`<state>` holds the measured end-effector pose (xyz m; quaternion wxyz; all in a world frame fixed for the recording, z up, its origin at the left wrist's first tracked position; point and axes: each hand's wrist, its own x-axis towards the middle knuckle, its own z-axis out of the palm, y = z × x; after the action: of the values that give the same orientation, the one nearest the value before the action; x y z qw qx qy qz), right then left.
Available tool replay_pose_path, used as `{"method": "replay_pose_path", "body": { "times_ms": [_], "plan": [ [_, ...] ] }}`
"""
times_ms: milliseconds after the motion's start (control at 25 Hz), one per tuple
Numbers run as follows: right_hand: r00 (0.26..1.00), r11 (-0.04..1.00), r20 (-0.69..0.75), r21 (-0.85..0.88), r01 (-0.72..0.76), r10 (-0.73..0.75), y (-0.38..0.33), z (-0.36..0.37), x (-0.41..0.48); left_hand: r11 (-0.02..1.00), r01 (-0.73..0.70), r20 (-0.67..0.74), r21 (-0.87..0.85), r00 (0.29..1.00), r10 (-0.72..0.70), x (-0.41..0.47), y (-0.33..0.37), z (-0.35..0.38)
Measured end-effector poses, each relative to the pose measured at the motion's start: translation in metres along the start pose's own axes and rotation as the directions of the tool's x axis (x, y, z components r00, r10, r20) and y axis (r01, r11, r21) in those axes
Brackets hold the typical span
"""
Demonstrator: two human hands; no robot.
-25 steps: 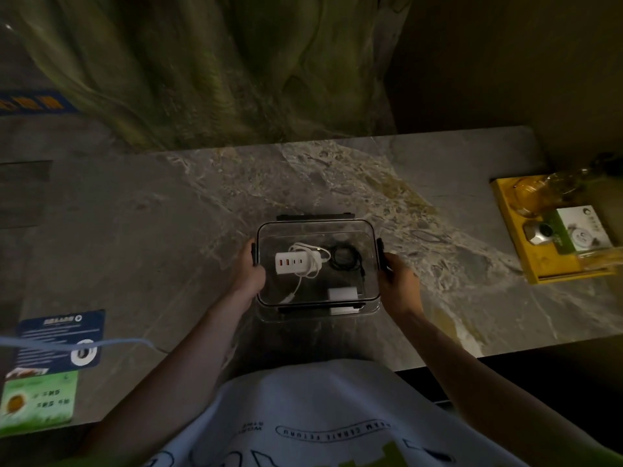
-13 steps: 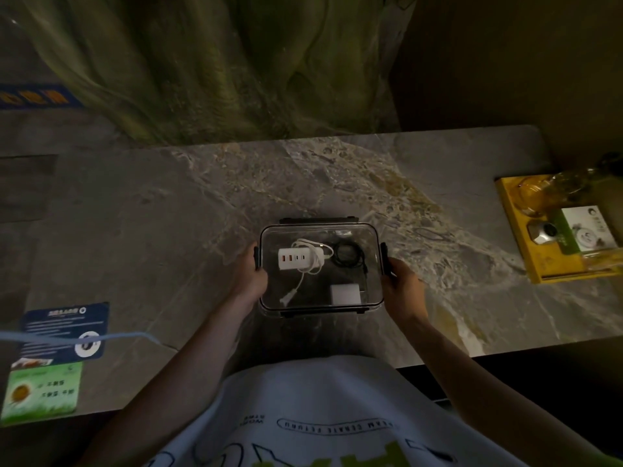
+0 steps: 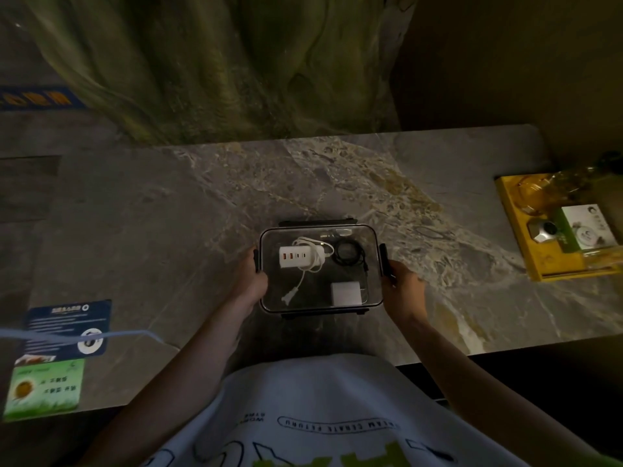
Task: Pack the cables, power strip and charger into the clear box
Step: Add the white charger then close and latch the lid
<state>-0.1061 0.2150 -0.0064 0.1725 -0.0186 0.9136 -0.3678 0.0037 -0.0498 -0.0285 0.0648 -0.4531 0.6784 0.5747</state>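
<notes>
Head view, dim light: the clear box is sitting on the marble table right in front of the person, near the front edge. It is rectangular with rounded corners, see-through, lid on, with black latches showing on all four sides. Inside, a white power strip with a row of ports is lying at the back left, its white cord looping around it and trailing forward to a plug. A black cable is lying coiled at the back right, and a white square charger is resting at the front right. The left hand is pressing against the box's left side at the latch, fingers closed on that edge. The right hand is gripping the right side by its latch the same way. A yellow tray is sitting well apart at the far right, and printed cards are lying at the left front.
</notes>
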Motion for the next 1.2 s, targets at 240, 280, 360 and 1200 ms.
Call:
{"method": "replay_pose_path", "body": {
  "times_ms": [240,280,360,1200],
  "plan": [
    [0.999,0.999,0.01,0.001,-0.041,0.041,0.002,0.002,0.0,0.998,-0.061,-0.025,-0.001,0.998,0.061,-0.009,0.005,0.0],
    [0.999,0.999,0.012,0.009,-0.044,0.044,0.002,0.001,0.0,0.998,-0.061,-0.027,-0.008,0.998,0.061,-0.009,0.003,-0.002],
    [0.998,0.998,0.017,0.013,-0.063,0.063,0.003,-0.001,0.002,0.998,-0.048,-0.055,-0.03,0.997,0.046,-0.008,-0.003,-0.005],
    [0.942,0.938,0.271,-0.224,0.263,-0.199,-0.003,0.0,-0.017,0.812,-0.293,0.062,0.505,0.95,0.305,-0.035,-0.016,0.015]
  ]
}}
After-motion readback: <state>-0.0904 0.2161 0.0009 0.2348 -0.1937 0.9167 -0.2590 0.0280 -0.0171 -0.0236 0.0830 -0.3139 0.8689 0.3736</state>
